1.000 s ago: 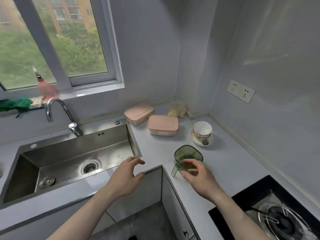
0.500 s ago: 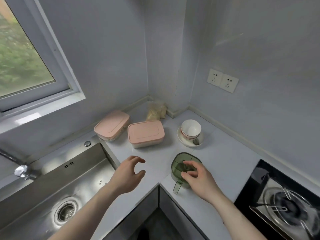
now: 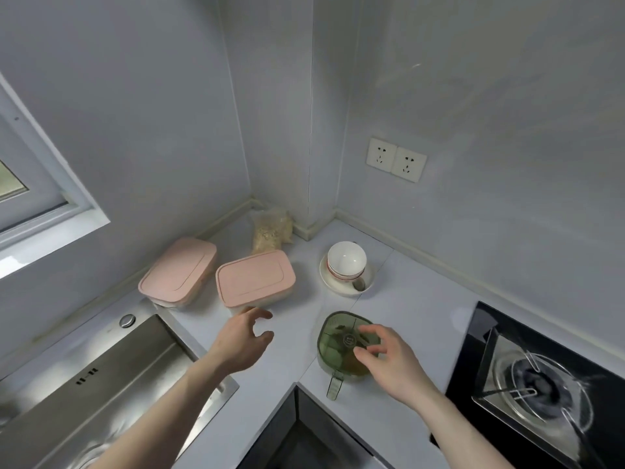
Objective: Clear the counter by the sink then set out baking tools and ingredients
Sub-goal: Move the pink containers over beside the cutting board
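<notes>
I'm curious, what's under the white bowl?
The white bowl sits on a white saucer, a spoon beside it. It looks stacked on another bowl; anything beneath is hidden.

Left hand (image 3: 241, 343) has neared pink box (image 3: 255, 282).

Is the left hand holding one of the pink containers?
No, the left hand hovers open and empty just in front of the nearer pink container, whose lid is on.
</notes>
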